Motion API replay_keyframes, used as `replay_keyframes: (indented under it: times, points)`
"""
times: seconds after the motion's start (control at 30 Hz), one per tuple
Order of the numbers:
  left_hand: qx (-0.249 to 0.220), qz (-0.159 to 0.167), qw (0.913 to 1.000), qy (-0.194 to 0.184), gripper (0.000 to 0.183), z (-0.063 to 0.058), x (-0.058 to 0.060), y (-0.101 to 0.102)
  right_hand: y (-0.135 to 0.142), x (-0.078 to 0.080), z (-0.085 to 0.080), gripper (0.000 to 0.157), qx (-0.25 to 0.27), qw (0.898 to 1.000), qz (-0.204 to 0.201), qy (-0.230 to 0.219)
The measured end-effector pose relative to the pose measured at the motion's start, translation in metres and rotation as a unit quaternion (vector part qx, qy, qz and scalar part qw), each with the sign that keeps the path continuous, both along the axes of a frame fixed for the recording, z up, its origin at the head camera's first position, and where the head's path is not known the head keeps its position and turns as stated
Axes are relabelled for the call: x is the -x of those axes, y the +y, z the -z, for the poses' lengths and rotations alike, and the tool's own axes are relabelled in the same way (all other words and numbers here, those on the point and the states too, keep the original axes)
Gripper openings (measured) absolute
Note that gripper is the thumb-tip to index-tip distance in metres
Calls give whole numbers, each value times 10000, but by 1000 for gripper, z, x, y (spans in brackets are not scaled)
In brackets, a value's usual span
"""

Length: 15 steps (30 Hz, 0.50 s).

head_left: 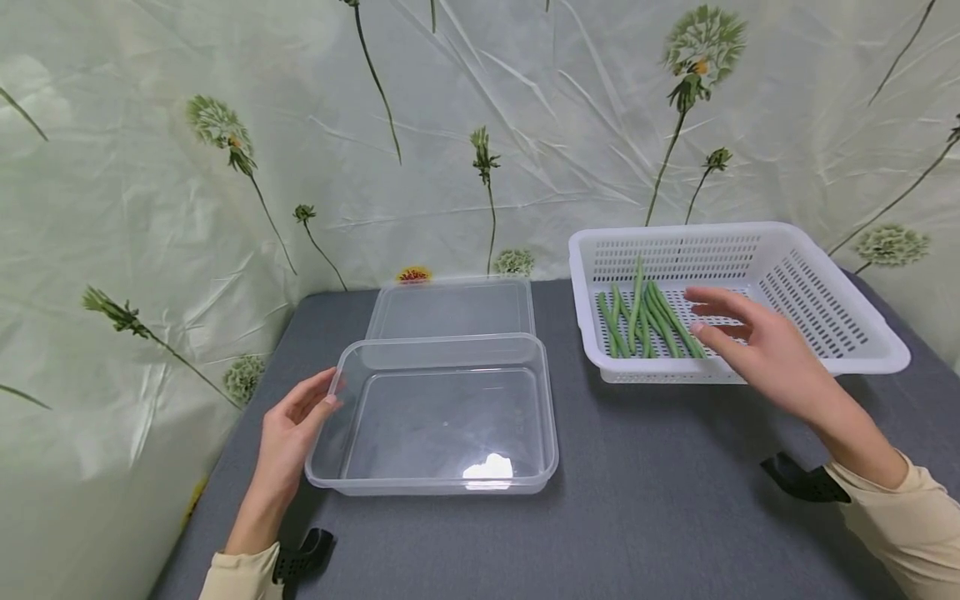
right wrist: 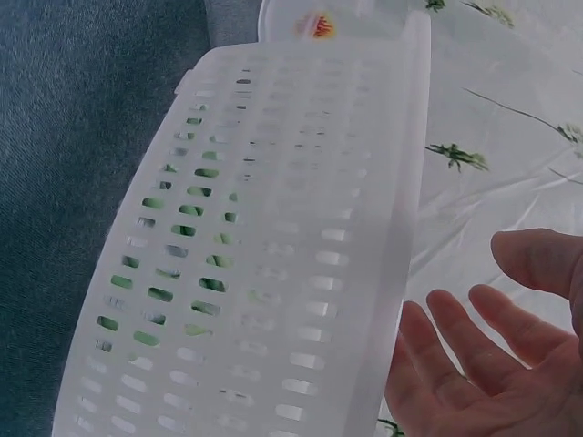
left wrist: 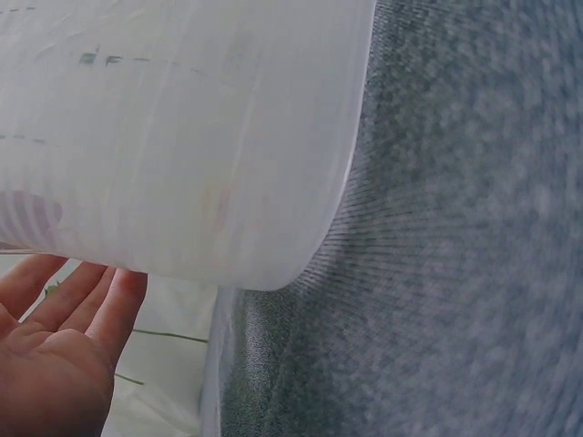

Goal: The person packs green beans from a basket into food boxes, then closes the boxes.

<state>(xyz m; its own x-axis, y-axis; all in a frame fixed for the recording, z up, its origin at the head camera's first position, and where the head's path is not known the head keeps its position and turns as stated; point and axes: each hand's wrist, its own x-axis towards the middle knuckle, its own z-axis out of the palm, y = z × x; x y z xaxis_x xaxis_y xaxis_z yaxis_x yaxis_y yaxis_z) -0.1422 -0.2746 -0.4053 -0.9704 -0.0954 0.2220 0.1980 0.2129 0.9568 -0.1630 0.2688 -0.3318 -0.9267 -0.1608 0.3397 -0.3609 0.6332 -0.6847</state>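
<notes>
My left hand (head_left: 288, 433) is at the left side of a clear plastic container (head_left: 551, 417), its relaxed fingers touching the rim. From the left wrist view, the fingers (left wrist: 123, 305) look fairly straight, with their tips partly hidden by the container's cloudy wall (left wrist: 228, 182). Over the white slotted basket (head_left: 862, 362), my right hand (head_left: 772, 354) hovers with parted fingers and holds nothing. Just left of its fingertips, several green beans (head_left: 648, 317) lie in the basket. The right wrist view shows green through the slots in the basket's wall (right wrist: 373, 228).
Behind the container lies a flat clear lid (head_left: 453, 308). Everything stands on a dark grey cloth-covered table (head_left: 600, 508). A pale curtain (head_left: 420, 100) printed with dandelions hangs along the back and left edges.
</notes>
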Motion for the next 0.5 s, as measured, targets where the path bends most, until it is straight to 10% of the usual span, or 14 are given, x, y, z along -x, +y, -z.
replay_keyframes:
  times: [0.5]
  points:
    - [187,-63,9997,-114,40,0,-1,0,11,37,-28,40,-809,9934,-363,-732]
